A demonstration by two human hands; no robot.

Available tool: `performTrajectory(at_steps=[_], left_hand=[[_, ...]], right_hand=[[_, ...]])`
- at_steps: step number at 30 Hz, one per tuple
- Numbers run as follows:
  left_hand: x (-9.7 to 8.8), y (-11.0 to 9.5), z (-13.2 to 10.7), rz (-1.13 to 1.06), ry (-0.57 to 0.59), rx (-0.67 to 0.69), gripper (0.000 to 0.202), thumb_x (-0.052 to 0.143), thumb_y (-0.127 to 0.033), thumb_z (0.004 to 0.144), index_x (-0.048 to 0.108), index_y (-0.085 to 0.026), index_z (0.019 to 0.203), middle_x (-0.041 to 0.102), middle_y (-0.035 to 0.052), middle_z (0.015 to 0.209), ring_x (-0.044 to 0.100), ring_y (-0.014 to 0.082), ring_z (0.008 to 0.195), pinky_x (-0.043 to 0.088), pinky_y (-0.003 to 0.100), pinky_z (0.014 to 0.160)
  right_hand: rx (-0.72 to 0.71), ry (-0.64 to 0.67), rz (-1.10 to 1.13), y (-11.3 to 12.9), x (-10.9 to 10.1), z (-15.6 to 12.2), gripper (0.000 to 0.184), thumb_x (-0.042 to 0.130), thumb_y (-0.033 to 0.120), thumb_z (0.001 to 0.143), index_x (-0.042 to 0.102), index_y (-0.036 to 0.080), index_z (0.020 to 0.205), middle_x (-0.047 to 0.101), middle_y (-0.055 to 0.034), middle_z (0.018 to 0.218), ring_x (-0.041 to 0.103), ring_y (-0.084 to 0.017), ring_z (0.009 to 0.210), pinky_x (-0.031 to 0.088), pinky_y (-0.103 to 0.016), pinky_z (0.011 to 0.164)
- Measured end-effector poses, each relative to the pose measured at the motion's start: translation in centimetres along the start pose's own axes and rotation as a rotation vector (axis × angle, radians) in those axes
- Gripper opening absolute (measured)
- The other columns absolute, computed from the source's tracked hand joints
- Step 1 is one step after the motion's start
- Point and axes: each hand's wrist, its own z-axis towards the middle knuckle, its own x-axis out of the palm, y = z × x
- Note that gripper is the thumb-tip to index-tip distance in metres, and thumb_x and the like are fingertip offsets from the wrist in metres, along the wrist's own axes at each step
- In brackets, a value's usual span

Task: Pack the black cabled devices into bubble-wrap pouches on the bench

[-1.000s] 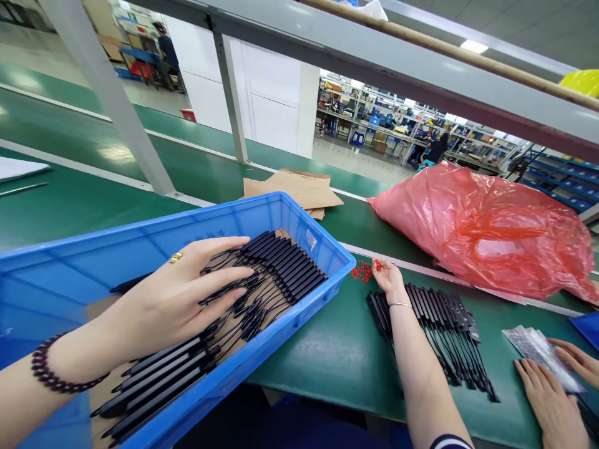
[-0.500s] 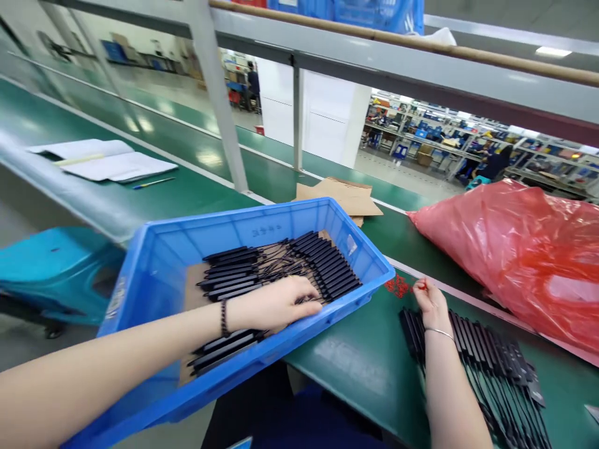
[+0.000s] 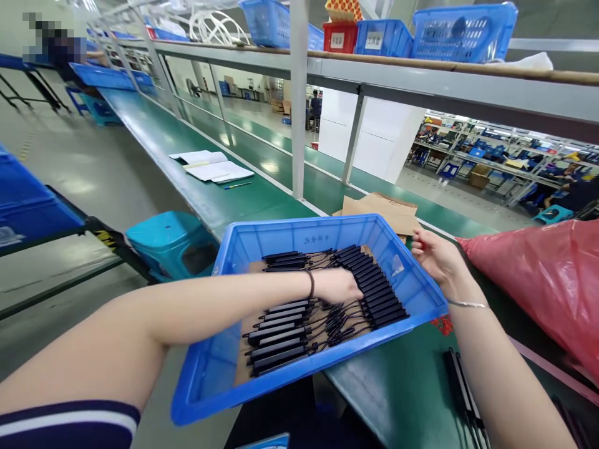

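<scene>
Right hand (image 3: 433,255) off red bits (image 3: 442,324), now loosely open at blue bin (image 3: 262,240) rim, 3 o'clock; left hand (image 3: 339,285) stays on black parts (image 3: 379,296) (grip hidden, can't tell).

1. Long green desk (image 3: 210,202) running toward upper left, open notebook (image 3: 213,167) on it.
2. Glossy grey floor (image 3: 84,181) at left, teal stool (image 3: 173,240) beside.
3. Overhead shelf (image 3: 421,70) along top, carrying blue baskets (image 3: 463,31).
4. White wall (image 3: 379,140) at centre; bright storage racks (image 3: 491,159) at right.

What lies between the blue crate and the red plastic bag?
In the head view, the right hand and its forearm lie there, above small red pieces on the green table.
</scene>
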Motion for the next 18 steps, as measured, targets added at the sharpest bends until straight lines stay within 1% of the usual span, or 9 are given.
performTrajectory(at_steps=[1, 2, 4, 5, 7, 10, 12, 15, 18], left_hand=[[-0.6, 2.3, 1.6, 0.034, 0.047, -0.03, 0.03, 0.059, -0.042, 0.083, 0.07, -0.017, 0.072, 0.068, 0.005, 0.078, 0.063, 0.0177, 0.077, 0.05, 0.027, 0.077], [-1.2, 4.6, 3.0, 0.073, 0.06, -0.083, 0.026, 0.057, -0.036, 0.086, 0.07, -0.014, 0.08, 0.068, 0.0078, 0.085, 0.063, 0.0197, 0.084, 0.05, 0.032, 0.082], [-2.0, 8.7, 5.2, 0.136, 0.08, -0.184, 0.025, 0.055, -0.033, 0.09, 0.064, -0.011, 0.097, 0.065, 0.0091, 0.098, 0.061, 0.0195, 0.094, 0.049, 0.039, 0.087], [-2.0, 10.3, 5.8, 0.156, 0.097, -0.221, 0.025, 0.055, -0.033, 0.09, 0.062, -0.011, 0.102, 0.063, 0.0089, 0.102, 0.061, 0.019, 0.095, 0.05, 0.04, 0.087], [-1.2, 12.1, 6.6, 0.179, 0.135, -0.262, 0.027, 0.055, -0.034, 0.091, 0.059, -0.012, 0.107, 0.061, 0.0081, 0.106, 0.06, 0.018, 0.095, 0.051, 0.039, 0.085], [1.3, 12.7, 7.0, 0.191, 0.156, -0.285, 0.029, 0.055, -0.034, 0.091, 0.058, -0.013, 0.11, 0.06, 0.0083, 0.107, 0.06, 0.0179, 0.094, 0.052, 0.038, 0.083], [2.8, 12.6, 7.1, 0.195, 0.142, -0.293, 0.03, 0.054, -0.035, 0.091, 0.058, -0.013, 0.11, 0.06, 0.0085, 0.107, 0.06, 0.0181, 0.095, 0.052, 0.039, 0.083], [3.9, 12.7, 7.1, 0.197, 0.114, -0.285, 0.03, 0.053, -0.036, 0.092, 0.058, -0.012, 0.109, 0.061, 0.0081, 0.104, 0.061, 0.018, 0.094, 0.052, 0.039, 0.084], [4.0, 12.9, 7.1, 0.19, 0.083, -0.244, 0.028, 0.046, -0.029, 0.094, 0.056, -0.011, 0.113, 0.062, 0.0116, 0.101, 0.062, 0.02, 0.091, 0.051, 0.038, 0.082]], right_hand=[[0.027, 0.027, -0.053, -0.3, 2.0, 1.1, 0.009, 0.053, 0.006, 0.083, 0.058, 0.014, 0.082, 0.047, 0.0035, 0.062, 0.045, -0.003, 0.05, 0.038, -0.011, 0.043], [0.055, 0.05, -0.098, -0.8, 3.8, 2.2, 0.011, 0.053, 0.004, 0.082, 0.059, 0.013, 0.081, 0.048, 0.0029, 0.061, 0.044, -0.003, 0.049, 0.038, -0.012, 0.043], [0.109, 0.09, -0.178, -2.0, 6.9, 4.3, 0.014, 0.053, -0.001, 0.079, 0.06, 0.012, 0.082, 0.053, 0.0008, 0.061, 0.047, -0.004, 0.049, 0.04, -0.014, 0.043], [0.132, 0.11, -0.218, -2.7, 8.2, 5.3, 0.015, 0.055, -0.002, 0.077, 0.06, 0.011, 0.082, 0.055, -0.0004, 0.061, 0.048, -0.005, 0.05, 0.041, -0.015, 0.044], [0.169, 0.148, -0.294, -4.1, 10.4, 7.1, 0.014, 0.059, -0.002, 0.075, 0.06, 0.011, 0.08, 0.058, -0.0019, 0.062, 0.051, -0.007, 0.051, 0.043, -0.016, 0.046], [0.212, 0.195, -0.4, -6.2, 12.6, 9.1, 0.013, 0.062, 0.003, 0.078, 0.057, 0.012, 0.069, 0.055, -0.0002, 0.055, 0.049, -0.006, 0.049, 0.042, -0.017, 0.048], [0.236, 0.214, -0.464, -7.8, 13.1, 9.8, 0.017, 0.062, 0.008, 0.081, 0.055, 0.012, 0.066, 0.051, 0.0031, 0.051, 0.045, -0.005, 0.045, 0.039, -0.017, 0.045], [0.276, 0.239, -0.536, -9.9, 12.5, 10.1, 0.015, 0.062, 0.012, 0.082, 0.055, 0.013, 0.068, 0.047, 0.007, 0.048, 0.039, -0.004, 0.042, 0.033, -0.016, 0.042], [0.32, 0.269, -0.554, -11.1, 11.1, 10.2, 0.014, 0.064, 0.006, 0.076, 0.058, 0.014, 0.066, 0.049, 0.0059, 0.047, 0.04, -0.005, 0.043, 0.032, -0.018, 0.044]])
